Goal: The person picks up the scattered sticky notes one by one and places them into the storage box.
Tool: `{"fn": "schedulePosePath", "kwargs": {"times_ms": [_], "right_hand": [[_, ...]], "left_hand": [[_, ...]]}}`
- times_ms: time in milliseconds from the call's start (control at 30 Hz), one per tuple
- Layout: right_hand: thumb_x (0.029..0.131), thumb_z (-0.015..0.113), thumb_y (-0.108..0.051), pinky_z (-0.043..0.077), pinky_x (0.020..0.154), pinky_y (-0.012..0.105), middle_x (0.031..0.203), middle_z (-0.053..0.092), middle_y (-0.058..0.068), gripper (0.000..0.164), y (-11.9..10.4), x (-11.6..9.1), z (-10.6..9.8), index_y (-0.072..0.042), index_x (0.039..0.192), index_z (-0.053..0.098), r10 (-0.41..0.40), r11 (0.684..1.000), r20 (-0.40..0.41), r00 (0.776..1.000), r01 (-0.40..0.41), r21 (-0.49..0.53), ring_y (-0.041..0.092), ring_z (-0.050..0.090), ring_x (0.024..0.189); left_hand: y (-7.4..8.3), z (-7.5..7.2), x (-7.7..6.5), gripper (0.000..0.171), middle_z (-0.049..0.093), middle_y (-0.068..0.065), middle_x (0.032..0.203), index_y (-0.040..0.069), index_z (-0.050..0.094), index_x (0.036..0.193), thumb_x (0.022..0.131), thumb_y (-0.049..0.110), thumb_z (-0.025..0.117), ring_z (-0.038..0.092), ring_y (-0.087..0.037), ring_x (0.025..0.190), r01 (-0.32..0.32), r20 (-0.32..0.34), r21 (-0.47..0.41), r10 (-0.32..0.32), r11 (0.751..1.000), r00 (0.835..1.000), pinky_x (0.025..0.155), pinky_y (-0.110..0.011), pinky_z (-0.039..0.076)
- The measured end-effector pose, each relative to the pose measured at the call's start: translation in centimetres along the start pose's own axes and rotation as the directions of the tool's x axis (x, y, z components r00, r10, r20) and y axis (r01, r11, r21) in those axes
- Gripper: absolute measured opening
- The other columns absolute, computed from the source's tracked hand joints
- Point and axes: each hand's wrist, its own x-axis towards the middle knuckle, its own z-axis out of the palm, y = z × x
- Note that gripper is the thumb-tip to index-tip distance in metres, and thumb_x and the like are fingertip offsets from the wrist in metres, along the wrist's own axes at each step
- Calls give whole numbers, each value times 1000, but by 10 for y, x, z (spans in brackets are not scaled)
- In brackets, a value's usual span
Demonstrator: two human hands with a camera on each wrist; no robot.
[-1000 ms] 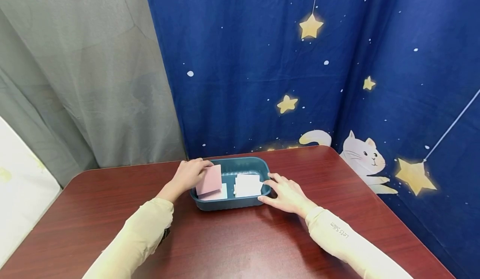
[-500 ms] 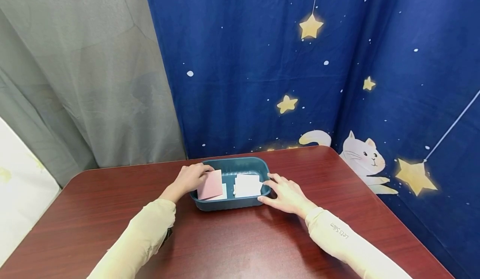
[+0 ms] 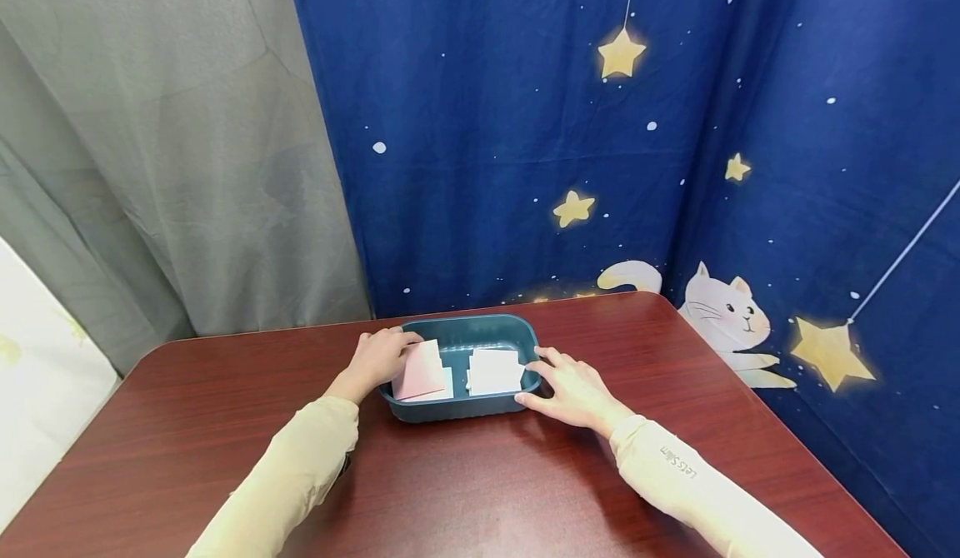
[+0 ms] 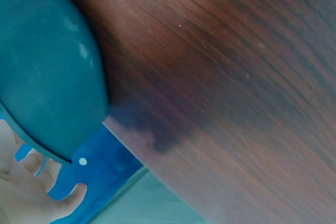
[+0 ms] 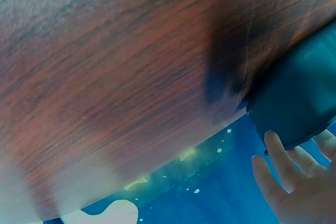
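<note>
A dark teal oblong bin (image 3: pixel 456 411) stands on the table. Pink paper (image 3: pixel 422 371), square-cornered and flat, lies slanted in its left end, over white sheets (image 3: pixel 448 383). A stack of white paper pieces (image 3: pixel 495 372) lies in the right half. My left hand (image 3: pixel 377 358) reaches over the left rim, fingertips at the pink paper's upper left edge; its fingers (image 4: pixel 47 174) appear at the rim in the left wrist view. At the right end, my right hand (image 3: pixel 573 387) rests with spread fingers against the rim, its fingers (image 5: pixel 283 163) fairly straight in the right wrist view.
The reddish-brown table (image 3: pixel 465 491) has its far edge just behind the bin. Beyond hang a grey curtain (image 3: pixel 187 141) on the left and a blue star-patterned curtain (image 3: pixel 487 125). A white surface (image 3: pixel 37 391) borders the table's left side.
The pink paper has lowered and settled into the bin's left end, and white paper now shows at its upper edge. My left hand has shifted slightly down. The right hand has stayed put.
</note>
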Motion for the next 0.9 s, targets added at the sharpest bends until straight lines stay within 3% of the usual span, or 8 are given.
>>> {"fn": "schedulePosePath", "kwargs": {"times_ms": [700, 900], "right_hand": [[76, 51, -61, 38, 81, 46, 125, 44, 6, 58, 0, 1, 3, -18, 114, 59, -16, 1000, -6, 1000, 16, 9, 23, 48, 105], [76, 51, -62, 38, 81, 46, 126, 44, 5, 59, 2, 1, 3, -18, 115, 59, -11, 1000, -10, 1000, 11, 2, 22, 48, 105]], "left_hand": [[1, 10, 1, 26, 60, -6, 99, 14, 64, 105, 80, 7, 58, 54, -25, 92, 7, 44, 37, -8, 999, 999, 76, -51, 33], [0, 9, -1, 25, 58, -7, 99, 12, 63, 106, 81, 13, 59, 52, -28, 92, -11, 16, 32, 10, 999, 1000, 76, -53, 33]]}}
